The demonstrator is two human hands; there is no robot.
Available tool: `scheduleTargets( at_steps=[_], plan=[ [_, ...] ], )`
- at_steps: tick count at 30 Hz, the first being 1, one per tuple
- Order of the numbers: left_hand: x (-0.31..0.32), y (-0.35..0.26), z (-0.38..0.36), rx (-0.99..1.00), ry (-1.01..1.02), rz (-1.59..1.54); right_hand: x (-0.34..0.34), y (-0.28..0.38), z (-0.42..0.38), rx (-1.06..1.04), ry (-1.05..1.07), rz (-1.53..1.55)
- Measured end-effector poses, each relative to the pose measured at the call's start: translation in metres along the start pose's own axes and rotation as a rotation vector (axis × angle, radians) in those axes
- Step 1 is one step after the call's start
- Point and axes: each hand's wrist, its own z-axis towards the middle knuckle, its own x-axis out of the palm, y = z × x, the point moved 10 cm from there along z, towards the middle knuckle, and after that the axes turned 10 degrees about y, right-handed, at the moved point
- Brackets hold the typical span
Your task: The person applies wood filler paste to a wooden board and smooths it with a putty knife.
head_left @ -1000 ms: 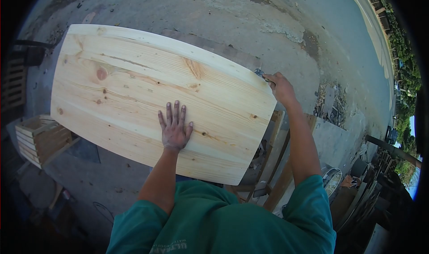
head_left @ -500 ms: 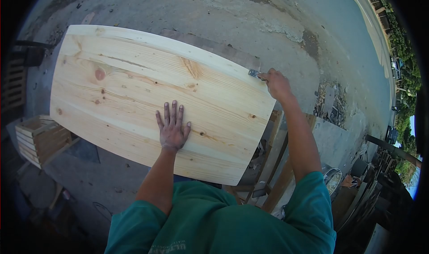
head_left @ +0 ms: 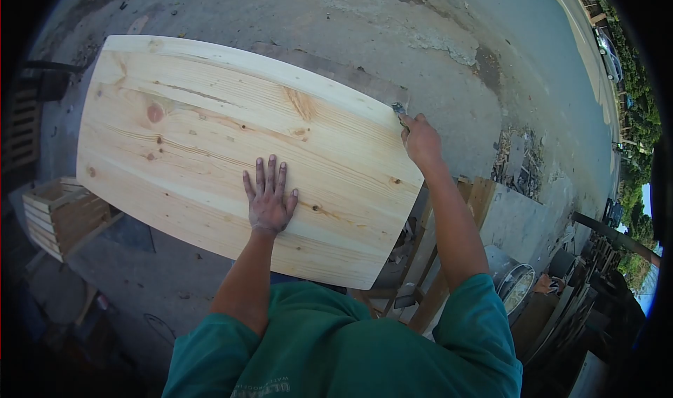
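A wide pale pine panel [head_left: 203, 139] with dark knots and lengthwise grain lies flat in front of me. My left hand [head_left: 270, 202] rests palm down near its middle, fingers stretched out and spread. At the panel's far right corner my right hand [head_left: 422, 139] is closed around a small putty knife [head_left: 399, 108]. The short blade shows beyond my fingers, stained with grey, and overlaps the panel's edge in this view. Its handle is mostly hidden in my grip.
A slatted wooden crate [head_left: 63, 216] stands below the panel's left end. Timber framing [head_left: 438, 258] sits under the right end, with a round metal bucket [head_left: 515, 286] beside it. Stacked scrap wood [head_left: 561, 321] lies at the lower right. Concrete ground [head_left: 336, 19] stretches beyond.
My right hand has shifted slightly left and down, and the putty knife has turned from pointing left to pointing more away from me. My left hand stays almost in place.
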Motion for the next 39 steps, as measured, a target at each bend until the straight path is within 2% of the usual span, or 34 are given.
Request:
scheduleTargets(
  at_steps=[3, 6, 9, 15, 18, 21, 27, 33, 36, 39],
  plan=[
    [0.0, -0.001, -0.002, 0.003, 0.005, -0.015, 0.004, -0.028, 0.006, 0.096, 0.028, -0.093],
    [-0.005, -0.002, -0.002, 0.02, -0.026, -0.034, -0.009, -0.026, 0.001, 0.09, 0.013, -0.031],
    [-0.006, -0.003, -0.002, 0.028, -0.037, -0.035, -0.024, 0.008, -0.007, -0.045, 0.013, -0.072],
    [-0.003, -0.002, -0.002, 0.025, -0.027, -0.027, -0.021, -0.014, 0.003, 0.016, 0.204, -0.251],
    [-0.004, -0.002, -0.002, 0.024, -0.022, -0.032, -0.032, -0.015, 0.005, 0.039, 0.226, -0.326],
    [-0.006, -0.002, -0.001, 0.025, -0.023, -0.039, -0.038, 0.005, 0.009, -0.045, 0.143, -0.302],
    [-0.007, -0.002, -0.002, 0.029, -0.031, -0.057, -0.033, -0.012, 0.016, 0.02, 0.237, -0.387],
    [-0.006, -0.002, -0.003, 0.026, -0.018, -0.052, -0.046, 0.06, 0.012, -0.229, 0.095, -0.156],
    [-0.008, -0.002, -0.002, 0.032, -0.028, -0.058, -0.033, 0.082, 0.017, -0.254, 0.072, -0.141],
    [-0.007, -0.002, -0.003, 0.032, -0.026, -0.06, -0.002, 0.066, 0.021, -0.223, 0.156, -0.106]
  ],
)
